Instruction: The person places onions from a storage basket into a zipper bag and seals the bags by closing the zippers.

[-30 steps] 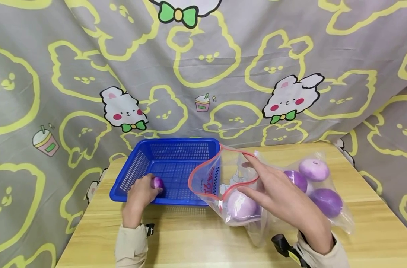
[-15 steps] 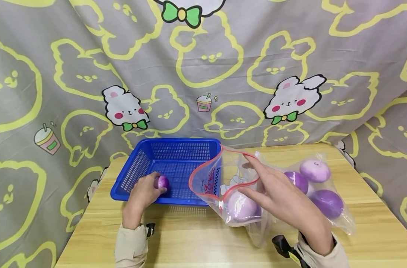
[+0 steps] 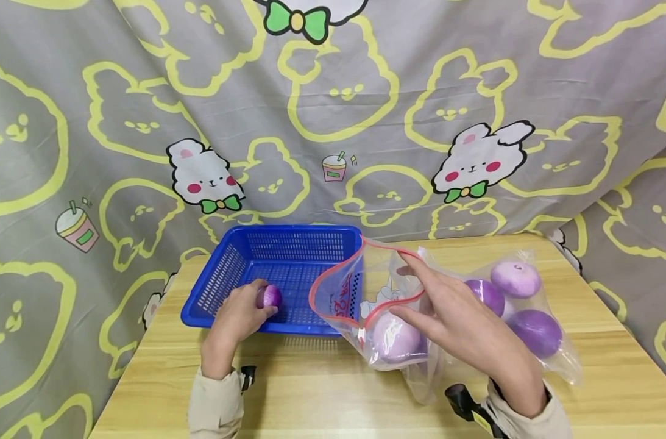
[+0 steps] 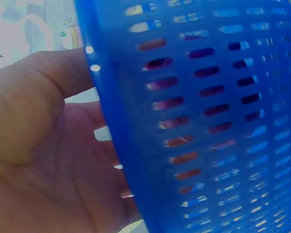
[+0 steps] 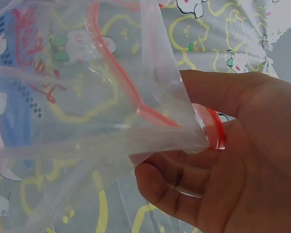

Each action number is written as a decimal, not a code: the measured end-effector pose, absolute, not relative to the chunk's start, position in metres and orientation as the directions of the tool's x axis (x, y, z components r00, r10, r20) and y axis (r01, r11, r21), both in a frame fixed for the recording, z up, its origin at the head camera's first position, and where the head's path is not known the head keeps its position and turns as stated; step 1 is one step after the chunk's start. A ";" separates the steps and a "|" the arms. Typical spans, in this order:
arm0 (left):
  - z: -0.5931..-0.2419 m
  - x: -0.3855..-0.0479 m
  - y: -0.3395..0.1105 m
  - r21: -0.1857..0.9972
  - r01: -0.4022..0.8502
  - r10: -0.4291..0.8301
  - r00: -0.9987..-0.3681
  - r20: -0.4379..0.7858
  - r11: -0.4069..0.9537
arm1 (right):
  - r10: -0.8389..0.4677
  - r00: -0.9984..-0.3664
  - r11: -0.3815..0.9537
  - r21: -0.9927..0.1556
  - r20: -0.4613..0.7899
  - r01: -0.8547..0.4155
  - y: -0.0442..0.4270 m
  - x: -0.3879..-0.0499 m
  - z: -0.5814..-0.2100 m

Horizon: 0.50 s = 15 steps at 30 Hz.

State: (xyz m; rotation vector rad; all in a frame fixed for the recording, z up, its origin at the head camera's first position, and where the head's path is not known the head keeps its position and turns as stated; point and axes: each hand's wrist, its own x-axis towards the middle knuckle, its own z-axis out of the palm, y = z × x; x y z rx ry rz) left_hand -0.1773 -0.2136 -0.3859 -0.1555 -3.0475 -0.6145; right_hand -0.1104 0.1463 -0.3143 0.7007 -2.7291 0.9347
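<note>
In the head view my left hand (image 3: pixel 236 314) reaches over the front wall of the blue plastic basket (image 3: pixel 305 230) and grips a small purple onion (image 3: pixel 270 296) between thumb and fingers. The left wrist view shows that onion only in pieces, through slots in the basket wall (image 4: pixel 128 126). My right hand (image 3: pixel 464 323) holds the rim of a clear zip bag (image 3: pixel 335 299), whose red-edged mouth gapes towards the basket. Its thumb and fingers are at the bag's edge in the right wrist view. A large pale purple onion (image 3: pixel 395 338) lies inside that bag.
A second clear bag (image 3: pixel 565 360) with several purple onions lies to the right, partly behind my right forearm. The wooden table (image 3: pixel 311 396) ends at a patterned grey curtain (image 3: pixel 365 110). Each wrist wears a small black camera (image 3: pixel 459 399).
My left hand has moved slightly right, and the small onion in it now sits higher and further right within the basket. The right hand and zip bag have stayed in place.
</note>
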 end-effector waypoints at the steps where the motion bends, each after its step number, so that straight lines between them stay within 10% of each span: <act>1: -0.385 -0.177 -0.213 0.386 0.104 0.094 -0.995 0.046 0.917 | -0.378 -0.874 0.692 -0.534 0.306 -0.486 0.146 -0.110 -0.314; 15: -0.377 -0.169 -0.201 0.372 0.133 0.128 -0.991 0.039 0.919 | -0.370 -0.883 0.699 -0.540 0.289 -0.469 0.147 -0.110 -0.314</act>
